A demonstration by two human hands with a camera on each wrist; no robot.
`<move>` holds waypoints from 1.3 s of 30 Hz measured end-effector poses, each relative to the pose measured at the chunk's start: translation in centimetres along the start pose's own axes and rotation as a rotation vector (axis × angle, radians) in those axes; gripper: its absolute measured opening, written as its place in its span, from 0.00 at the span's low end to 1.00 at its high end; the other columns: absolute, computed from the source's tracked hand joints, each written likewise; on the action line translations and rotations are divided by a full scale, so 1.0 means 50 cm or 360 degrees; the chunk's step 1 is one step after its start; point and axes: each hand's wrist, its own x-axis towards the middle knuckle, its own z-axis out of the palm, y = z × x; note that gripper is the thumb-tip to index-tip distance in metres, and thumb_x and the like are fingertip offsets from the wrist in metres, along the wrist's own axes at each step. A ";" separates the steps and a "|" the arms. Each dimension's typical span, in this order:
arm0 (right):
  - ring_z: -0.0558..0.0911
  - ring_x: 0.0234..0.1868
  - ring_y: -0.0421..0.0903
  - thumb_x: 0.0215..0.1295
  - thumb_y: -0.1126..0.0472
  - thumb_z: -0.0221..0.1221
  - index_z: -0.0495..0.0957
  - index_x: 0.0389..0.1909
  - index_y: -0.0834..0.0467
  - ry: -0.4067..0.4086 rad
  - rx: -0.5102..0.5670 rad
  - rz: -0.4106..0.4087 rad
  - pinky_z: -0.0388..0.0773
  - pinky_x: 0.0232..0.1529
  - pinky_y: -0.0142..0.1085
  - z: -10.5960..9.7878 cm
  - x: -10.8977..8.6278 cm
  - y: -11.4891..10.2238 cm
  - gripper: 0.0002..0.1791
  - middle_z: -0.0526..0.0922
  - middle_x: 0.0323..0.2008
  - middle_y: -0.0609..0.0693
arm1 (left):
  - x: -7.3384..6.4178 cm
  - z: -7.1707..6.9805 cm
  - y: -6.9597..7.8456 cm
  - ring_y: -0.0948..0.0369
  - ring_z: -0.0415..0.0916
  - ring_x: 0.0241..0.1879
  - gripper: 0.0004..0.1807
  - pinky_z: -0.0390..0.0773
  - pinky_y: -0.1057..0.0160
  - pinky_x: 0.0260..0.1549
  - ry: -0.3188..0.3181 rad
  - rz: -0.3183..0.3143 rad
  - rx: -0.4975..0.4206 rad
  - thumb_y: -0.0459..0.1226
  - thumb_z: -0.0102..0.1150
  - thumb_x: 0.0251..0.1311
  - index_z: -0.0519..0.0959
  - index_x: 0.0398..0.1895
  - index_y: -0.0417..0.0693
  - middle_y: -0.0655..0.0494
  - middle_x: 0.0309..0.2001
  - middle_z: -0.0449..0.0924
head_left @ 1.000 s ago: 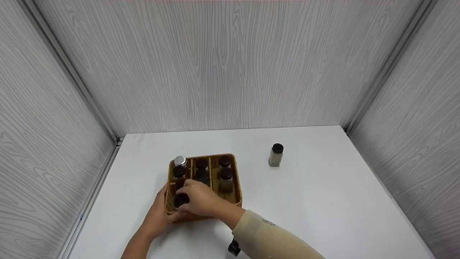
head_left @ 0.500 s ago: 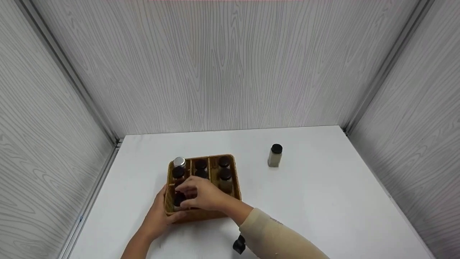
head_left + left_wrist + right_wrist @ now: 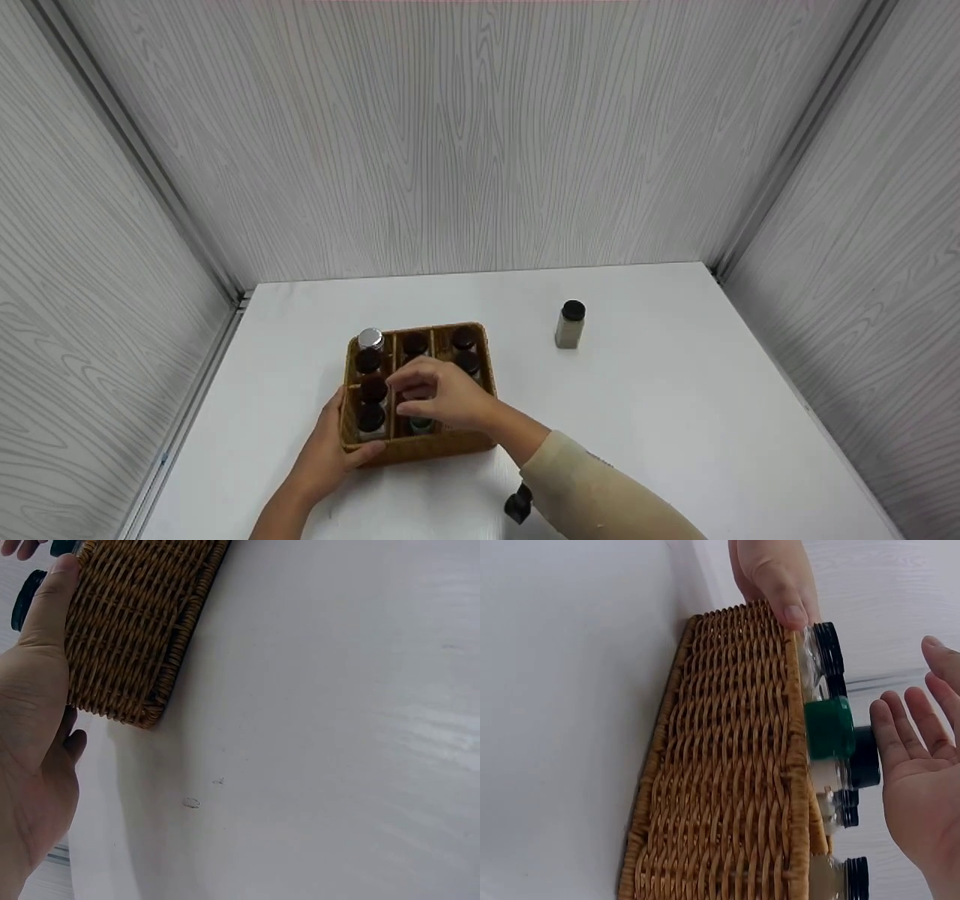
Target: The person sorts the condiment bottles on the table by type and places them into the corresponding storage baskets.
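Observation:
A brown wicker basket (image 3: 427, 450) with dividers stands on the white table, holding several small upright jars. At its near left corner my left hand (image 3: 324, 457) grips the basket, thumb on the front wall and fingers along the left side. Above the middle compartment hovers my right hand (image 3: 446, 394), fingers loosely bent, holding nothing. The left column has a silver-lidded jar (image 3: 370, 339) at the back and a black-lidded jar (image 3: 371, 417) at the front. A green-lidded jar (image 3: 829, 727) shows close to my right hand in the right wrist view. My right hand partly hides the middle jars.
One black-lidded jar (image 3: 570, 326) with pale contents stands alone on the table, right of the basket. Wood-grain panels (image 3: 480, 150) enclose the table at the back and both sides. A small black object (image 3: 518, 504) shows beside my right sleeve.
My right hand has let go of the front left black-lidded jar, loosened its fingers and moved right over the middle compartment. My left hand keeps its hold on the basket.

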 end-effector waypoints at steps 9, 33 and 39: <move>0.86 0.64 0.56 0.73 0.65 0.69 0.83 0.65 0.62 0.0100 -0.0065 0.0016 0.87 0.64 0.39 -0.078 -0.036 0.029 0.21 0.82 0.63 0.57 | -0.004 -0.005 0.008 0.36 0.44 0.88 0.78 0.51 0.33 0.85 -0.0003 -0.0029 0.0079 0.67 0.76 0.55 0.30 0.91 0.52 0.38 0.89 0.42; 0.78 0.74 0.61 0.70 0.59 0.74 0.77 0.73 0.61 0.0576 -0.0311 0.0348 0.78 0.75 0.54 -0.344 -0.133 0.151 0.33 0.78 0.71 0.62 | -0.006 0.001 0.007 0.34 0.41 0.88 0.80 0.53 0.31 0.84 -0.0029 -0.0138 0.0144 0.72 0.74 0.51 0.28 0.90 0.52 0.38 0.90 0.35; 0.76 0.75 0.61 0.69 0.58 0.75 0.75 0.76 0.58 0.0645 -0.0581 0.0369 0.75 0.77 0.56 -0.398 -0.141 0.149 0.36 0.77 0.73 0.61 | -0.003 -0.002 0.007 0.35 0.39 0.88 0.80 0.51 0.31 0.84 -0.0037 -0.0142 0.0118 0.71 0.74 0.52 0.28 0.90 0.51 0.38 0.90 0.35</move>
